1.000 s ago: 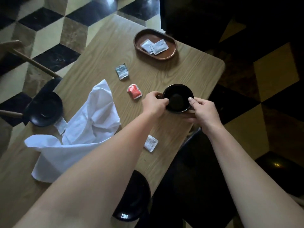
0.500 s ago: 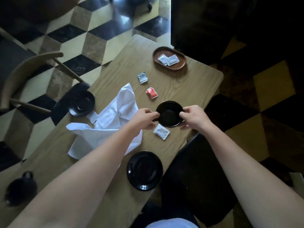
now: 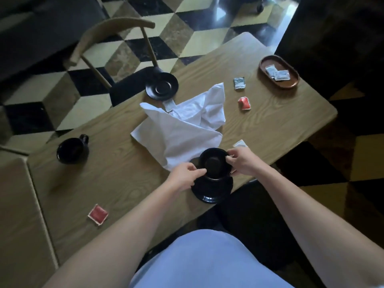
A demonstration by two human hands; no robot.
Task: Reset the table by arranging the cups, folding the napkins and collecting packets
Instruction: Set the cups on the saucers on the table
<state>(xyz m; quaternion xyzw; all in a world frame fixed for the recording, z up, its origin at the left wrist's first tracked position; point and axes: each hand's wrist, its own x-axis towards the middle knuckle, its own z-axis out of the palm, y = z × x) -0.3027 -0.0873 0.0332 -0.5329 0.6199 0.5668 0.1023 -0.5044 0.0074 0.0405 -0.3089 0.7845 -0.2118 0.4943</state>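
1. Wooden table (image 3: 270,125) over a chequered floor, with a chair (image 3: 108,38) at our 11 o'clock. We stand at the near edge.

2. Step in hand, as we judge it: arranging the cups. Both our hands hold a black cup (image 3: 216,163) just above a black saucer (image 3: 209,192) at the near edge, at 12 o'clock and close in.

3. Left hand (image 3: 182,176): fingers curled onto the cup's near-left rim. Right hand (image 3: 242,163): fingertips pinching the far-right rim. We cannot tell whether the cup touches the saucer yet.

4. The next move calls for centring the cup over the saucer's well, setting it down level, then letting go with both hands. The saucer lies right at the table edge, so a gentle touch is wise.

5. Still to do, we judge: a second cup (image 3: 71,150) stands alone at 10 o'clock, well apart from a bare second saucer (image 3: 162,86) at 11 o'clock.

6. Napkin (image 3: 182,125): crumpled and unfolded at mid-table, its near corner just beside the held cup.

7. Containers: a brown oval tray (image 3: 291,84) at 1 o'clock holds pale packets, two or so. Both cups look empty, though their insides are dark.

8. Loose packets: grey one (image 3: 239,83), red one (image 3: 244,103), white one (image 3: 240,143) just beyond our right hand, red one (image 3: 97,214) at 9 o'clock.
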